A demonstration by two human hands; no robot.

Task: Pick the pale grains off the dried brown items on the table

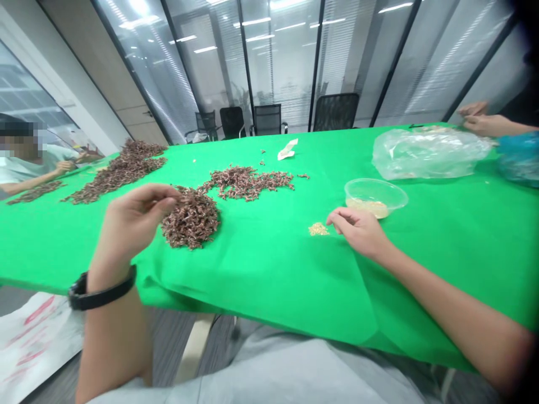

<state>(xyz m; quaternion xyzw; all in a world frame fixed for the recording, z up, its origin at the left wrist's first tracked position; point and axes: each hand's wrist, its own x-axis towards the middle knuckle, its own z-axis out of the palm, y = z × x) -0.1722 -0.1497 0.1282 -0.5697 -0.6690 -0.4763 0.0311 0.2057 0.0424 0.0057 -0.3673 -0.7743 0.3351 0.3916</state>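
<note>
A dense heap of dried brown sprigs (191, 217) lies on the green tablecloth (261, 280), and my left hand (135, 224) hovers at its left edge. The fingertips are pinched together, touching or almost touching the heap; I cannot tell whether they hold a piece. My right hand (357, 231) rests on the cloth with curled fingers. Just left of it lies a small pile of tan grains (318, 229). Behind it stands a clear plastic bowl (376, 193) with tan grains in the bottom.
Another sprig patch (246, 182) lies beyond the heap, with longer spreads (118, 174) at far left. A co-worker's arm (37, 184) reaches in at left; another person's hands (480, 120) work at far right beside a clear plastic bag (429, 152) and a blue bag (520, 160).
</note>
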